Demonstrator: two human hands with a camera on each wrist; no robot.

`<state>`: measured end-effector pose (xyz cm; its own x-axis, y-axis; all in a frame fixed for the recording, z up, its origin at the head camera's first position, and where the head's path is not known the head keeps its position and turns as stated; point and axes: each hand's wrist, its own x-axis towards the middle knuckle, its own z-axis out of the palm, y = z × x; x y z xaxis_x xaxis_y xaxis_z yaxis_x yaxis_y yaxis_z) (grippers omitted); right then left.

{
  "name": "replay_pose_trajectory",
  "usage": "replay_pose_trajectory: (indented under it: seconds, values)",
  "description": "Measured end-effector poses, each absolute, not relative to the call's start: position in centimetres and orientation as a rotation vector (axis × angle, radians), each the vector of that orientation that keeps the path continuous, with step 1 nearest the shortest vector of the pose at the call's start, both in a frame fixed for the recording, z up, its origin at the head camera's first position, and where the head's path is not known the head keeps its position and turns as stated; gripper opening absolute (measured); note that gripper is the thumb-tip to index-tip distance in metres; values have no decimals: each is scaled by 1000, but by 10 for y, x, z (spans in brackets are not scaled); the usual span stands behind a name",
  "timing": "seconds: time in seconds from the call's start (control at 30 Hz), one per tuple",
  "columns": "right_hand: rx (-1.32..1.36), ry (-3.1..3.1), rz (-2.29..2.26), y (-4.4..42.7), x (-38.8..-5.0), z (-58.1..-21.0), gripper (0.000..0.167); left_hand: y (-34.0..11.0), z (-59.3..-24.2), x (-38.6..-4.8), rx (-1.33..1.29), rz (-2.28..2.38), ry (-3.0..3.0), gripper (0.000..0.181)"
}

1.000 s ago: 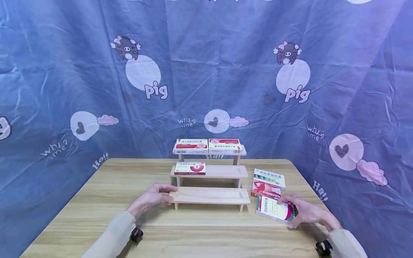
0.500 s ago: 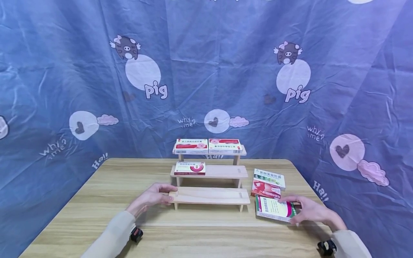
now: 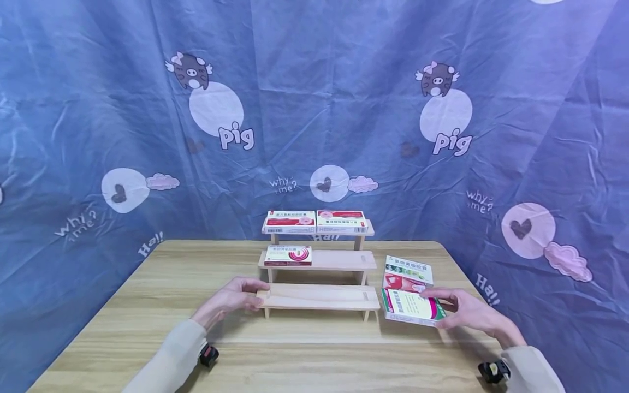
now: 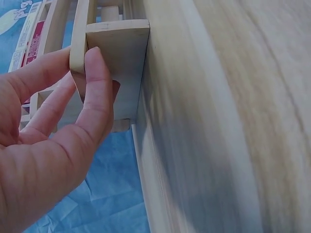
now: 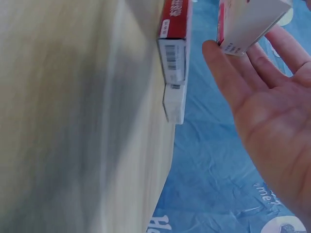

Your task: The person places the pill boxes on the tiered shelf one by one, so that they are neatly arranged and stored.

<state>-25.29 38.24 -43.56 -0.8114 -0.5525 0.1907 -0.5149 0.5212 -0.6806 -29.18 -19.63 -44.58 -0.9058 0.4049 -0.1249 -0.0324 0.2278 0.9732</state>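
Observation:
My right hand holds a white medicine box with green and magenta trim by its right end. In the right wrist view that box hangs clear of the table, above the other boxes. At the left end of the lowest step of a three-tier wooden display rack, my left hand pinches the board between thumb and fingers. The left wrist view shows this hand on the board's end.
Two red-and-white medicine boxes lie side by side on the top tier. Another box lies left on the middle tier. Right of the rack, a red box and a white-green box lie on the wooden table. Blue cloth hangs behind.
My right hand has raised the white medicine box and brought it left and away from me, so it now partly covers the red box. My left hand stays on the lowest step.

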Motion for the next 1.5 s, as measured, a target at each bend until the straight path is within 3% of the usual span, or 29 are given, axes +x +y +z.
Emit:
replay_pose_trajectory:
  seconds: [0.73, 1.3, 1.5]
  values:
    - [-826, 2399, -1639, 362, -255, -422, 47, -191, -443, -291, 333, 1687, 2182, 49]
    - [-733, 2409, -1758, 303, -268, -426, 59, -188, -449, -294, 326, 1685, 2217, 39]
    - [-696, 2494, -1754, 289, -275, -424, 56, -186, -449, -293, 331, 1700, 2216, 35]
